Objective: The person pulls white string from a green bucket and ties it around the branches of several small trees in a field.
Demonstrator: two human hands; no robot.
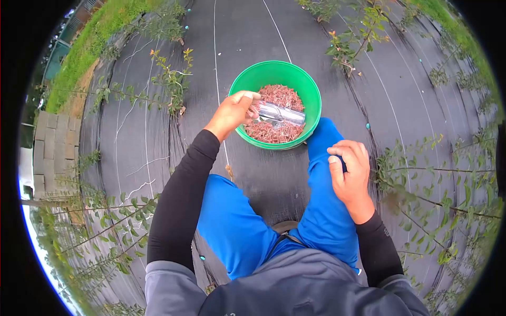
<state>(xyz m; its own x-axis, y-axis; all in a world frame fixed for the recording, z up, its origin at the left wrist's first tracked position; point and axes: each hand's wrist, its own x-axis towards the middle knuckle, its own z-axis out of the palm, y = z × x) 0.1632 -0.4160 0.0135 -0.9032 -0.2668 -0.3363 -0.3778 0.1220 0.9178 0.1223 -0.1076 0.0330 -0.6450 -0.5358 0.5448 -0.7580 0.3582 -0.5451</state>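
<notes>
- Black woven ground sheet (pixel 253 31): spreads beneath you, marked with thin pale lines.
- Your bright blue fabric trousers (pixel 232 221): your knees are bent and set apart, below the bucket in the view.
- Leafy green plants (pixel 174 81): stand on both sides of you.
- Round green plastic bucket (pixel 312 95): sits on the sheet ahead of you, close to your right knee.
- Reddish-brown small, thin pieces (pixel 279 97): lie loose in your bucket, around the clear item.
- Your left hand (pixel 232 115): reaches over the bucket's left rim, its fingers bent toward the clear item's near end; you cannot tell whether they grip it.
- Your right hand (pixel 352 176): is at your right knee, fingers loosely curved, thumb apart, gripping nothing visible.
- Clear, shiny, tube-like item (pixel 284 114): lies inside your bucket, on the pieces.
</notes>
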